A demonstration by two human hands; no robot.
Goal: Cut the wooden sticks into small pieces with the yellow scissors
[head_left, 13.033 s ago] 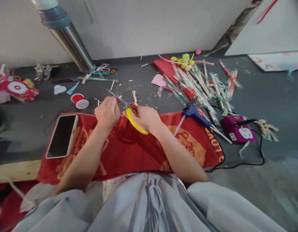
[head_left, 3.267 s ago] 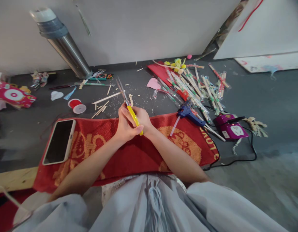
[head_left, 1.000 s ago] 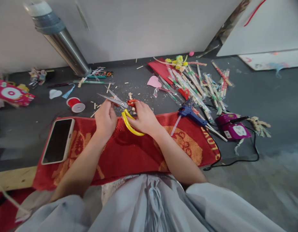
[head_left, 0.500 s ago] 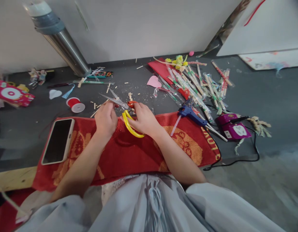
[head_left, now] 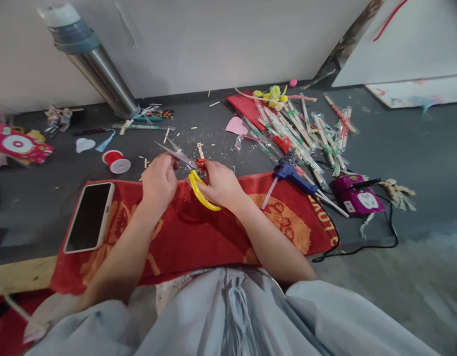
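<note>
My right hand (head_left: 224, 184) is wrapped round the handles of a pair of scissors (head_left: 203, 195). One yellow handle loop shows below the hand, and an orange-red part shows by the index finger. The metal blades stand apart and point to the upper left. Beside the blades, my left hand (head_left: 159, 179) is closed with its fingertips pinched near them; what it pinches is hidden. Small pale cut pieces (head_left: 200, 150) and crumbs lie on the dark table just beyond both hands. Under my wrists is a red towel (head_left: 199, 237) with an orange pattern.
A phone (head_left: 89, 217) lies on the towel's left end. Beyond it are a red ribbon spool (head_left: 116, 161) and a steel flask (head_left: 106, 76). To the right lie a blue glue gun (head_left: 293, 176), several wrapped sticks (head_left: 288, 131), and a purple power socket (head_left: 356, 195) with a black cable.
My left hand has shifted slightly left and down, a little away from the scissor blades. The right hand and the scissors have barely moved.
</note>
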